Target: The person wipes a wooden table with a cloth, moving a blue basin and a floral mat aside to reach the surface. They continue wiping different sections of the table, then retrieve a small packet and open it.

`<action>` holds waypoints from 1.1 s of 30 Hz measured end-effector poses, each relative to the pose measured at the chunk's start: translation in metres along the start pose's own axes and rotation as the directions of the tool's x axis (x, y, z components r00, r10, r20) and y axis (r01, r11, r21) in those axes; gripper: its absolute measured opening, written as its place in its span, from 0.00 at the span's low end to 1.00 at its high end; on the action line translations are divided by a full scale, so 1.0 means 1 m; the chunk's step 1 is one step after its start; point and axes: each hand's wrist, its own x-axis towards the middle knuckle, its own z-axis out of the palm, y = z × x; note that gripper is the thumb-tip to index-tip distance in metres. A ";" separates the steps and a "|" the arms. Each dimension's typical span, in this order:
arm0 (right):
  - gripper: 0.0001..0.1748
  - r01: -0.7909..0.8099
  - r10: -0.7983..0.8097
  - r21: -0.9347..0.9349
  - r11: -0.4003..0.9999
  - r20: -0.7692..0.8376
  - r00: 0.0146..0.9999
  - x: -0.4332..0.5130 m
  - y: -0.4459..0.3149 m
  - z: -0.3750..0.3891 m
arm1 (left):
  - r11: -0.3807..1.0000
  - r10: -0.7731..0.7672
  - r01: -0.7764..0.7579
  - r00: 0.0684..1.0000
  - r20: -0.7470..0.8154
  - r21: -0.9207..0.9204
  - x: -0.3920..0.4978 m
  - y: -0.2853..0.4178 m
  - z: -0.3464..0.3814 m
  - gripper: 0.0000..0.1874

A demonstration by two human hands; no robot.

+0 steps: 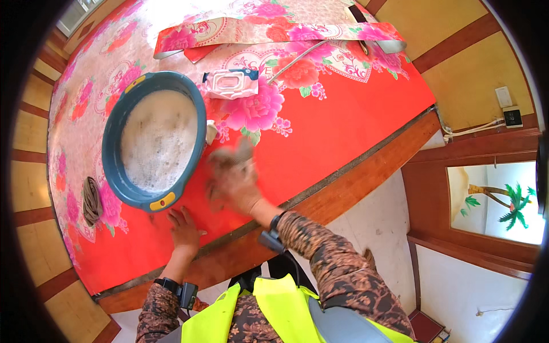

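My right hand [240,186] is blurred over the red part of a flower-printed sheet covering [326,128]. It appears to press a grey-brown cloth [231,156] onto the covering, though blur hides the exact grip. My left hand [184,229] rests on the red covering with fingers apart, holding nothing, just below a basin's yellow-handled rim. That blue plastic basin [110,141] contains cloudy, foamy water [158,137]. Right beside the basin is a small crumpled white item [211,131]. A pink wet-wipe pack [230,84] with a white lid lies beyond it.
A folded brown cloth [92,201] lies left of the basin. A long strip of printed covering [274,32] and a pale cable [296,62] lie at the back. A wooden edge board [356,195] borders the platform; wall sockets [511,116] are at right.
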 end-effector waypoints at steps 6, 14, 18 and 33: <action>0.04 0.033 -0.029 -0.093 0.995 0.045 0.999 0.044 0.095 -0.012 | 1.000 0.009 -0.007 0.998 0.067 -0.028 -0.003 -0.002 -0.009 0.67; 0.39 -0.456 0.517 -0.442 0.773 0.020 0.856 0.084 0.229 -0.046 | 0.999 0.035 -0.035 0.999 0.019 0.007 -0.007 -0.001 -0.011 0.62; 0.40 -0.442 0.519 -0.455 0.773 0.052 0.853 0.065 0.161 -0.029 | 0.998 0.050 -0.051 0.999 -0.016 -0.027 -0.007 0.001 -0.017 0.59; 0.26 -0.337 0.284 0.573 0.747 0.183 0.941 -0.009 -0.311 0.148 | 0.817 -0.120 -0.021 0.971 -0.207 -0.577 -0.069 -0.270 0.148 0.53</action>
